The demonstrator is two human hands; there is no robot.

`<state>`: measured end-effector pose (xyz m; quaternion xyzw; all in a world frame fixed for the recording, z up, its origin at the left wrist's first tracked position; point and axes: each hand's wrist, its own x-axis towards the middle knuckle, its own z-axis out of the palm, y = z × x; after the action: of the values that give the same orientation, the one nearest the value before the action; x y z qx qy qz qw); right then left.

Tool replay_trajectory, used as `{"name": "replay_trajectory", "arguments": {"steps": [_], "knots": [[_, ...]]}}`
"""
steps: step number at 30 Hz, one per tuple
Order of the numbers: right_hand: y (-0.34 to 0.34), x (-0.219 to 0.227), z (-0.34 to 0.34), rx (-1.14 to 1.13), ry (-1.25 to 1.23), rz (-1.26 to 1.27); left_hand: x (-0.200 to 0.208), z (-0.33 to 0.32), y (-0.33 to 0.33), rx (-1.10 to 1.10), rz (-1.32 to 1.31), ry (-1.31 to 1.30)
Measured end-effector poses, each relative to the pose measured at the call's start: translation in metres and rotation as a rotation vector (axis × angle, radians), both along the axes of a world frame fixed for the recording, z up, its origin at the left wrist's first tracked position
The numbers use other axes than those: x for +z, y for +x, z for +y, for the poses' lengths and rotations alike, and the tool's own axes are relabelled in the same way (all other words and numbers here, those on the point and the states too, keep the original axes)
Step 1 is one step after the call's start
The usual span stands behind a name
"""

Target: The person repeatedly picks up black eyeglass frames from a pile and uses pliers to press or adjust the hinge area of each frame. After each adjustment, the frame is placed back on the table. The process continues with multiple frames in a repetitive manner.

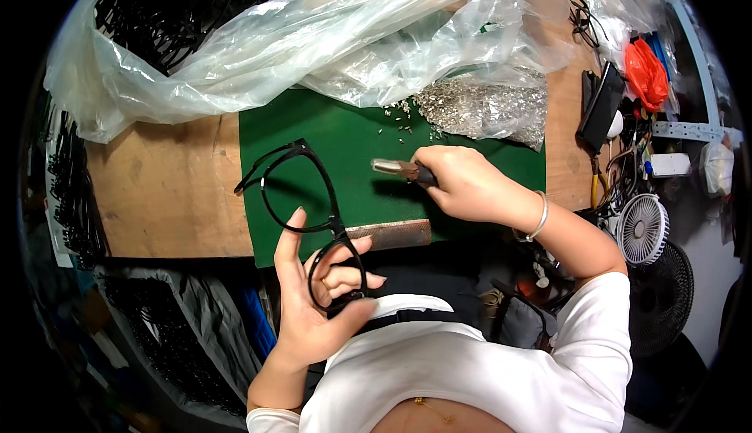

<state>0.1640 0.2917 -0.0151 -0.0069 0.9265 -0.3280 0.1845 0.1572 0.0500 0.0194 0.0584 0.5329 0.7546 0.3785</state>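
Observation:
My left hand [301, 315] holds a black eyeglass frame [335, 224] tilted up off the bench edge. Its fingers and thumb close around the nearer rim, and the far rim and a temple arm reach over the green mat [345, 131]. No lenses can be made out in the rims. In my right hand [468, 186] is a pair of pliers [398, 168], gripped by its dark handles. Its silvery jaws point left over the mat, apart from the frame. Beyond that hand, small metal parts [478, 104] lie heaped in and around a clear bag.
A large clear plastic sheet [258, 68] spreads across the back, beside heaped black frames [188, 10]. A worn metal plate [399, 234] lies at the bench's front edge. To the right are a black phone-like object [601, 108], a red bag [647, 75] and a small white fan [642, 229].

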Motion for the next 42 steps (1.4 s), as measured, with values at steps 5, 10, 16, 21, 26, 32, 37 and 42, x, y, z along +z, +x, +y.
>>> {"name": "replay_trajectory", "arguments": {"steps": [5, 10, 16, 21, 26, 32, 37, 42], "knots": [[0.000, -0.002, -0.005, -0.037, 0.021, 0.033, -0.001, 0.011, -0.007, -0.061, -0.183, 0.015], [0.011, -0.009, -0.014, -0.025, 0.111, 0.170, -0.016, 0.011, 0.009, -0.121, -0.001, -0.236], [0.016, 0.001, -0.016, -0.144, 0.016, 0.197, -0.019, 0.023, 0.019, -0.062, 0.212, -0.219], [0.008, -0.006, -0.008, -0.046, 0.064, 0.145, -0.017, 0.022, 0.019, -0.015, 0.153, -0.186], [0.014, -0.012, -0.015, 0.007, 0.175, 0.277, -0.018, 0.023, 0.020, 0.027, 0.120, -0.177], [0.022, 0.034, -0.037, -0.380, -0.549, 0.036, -0.025, 0.035, 0.032, 0.066, 0.201, -0.096], [0.031, 0.023, -0.064, -0.609, -0.915, 0.144, -0.023, 0.045, 0.034, 0.073, 0.332, -0.107], [0.025, 0.025, -0.054, -0.711, -1.293, -0.278, -0.019, 0.042, 0.029, 0.010, 0.258, -0.153]]}}
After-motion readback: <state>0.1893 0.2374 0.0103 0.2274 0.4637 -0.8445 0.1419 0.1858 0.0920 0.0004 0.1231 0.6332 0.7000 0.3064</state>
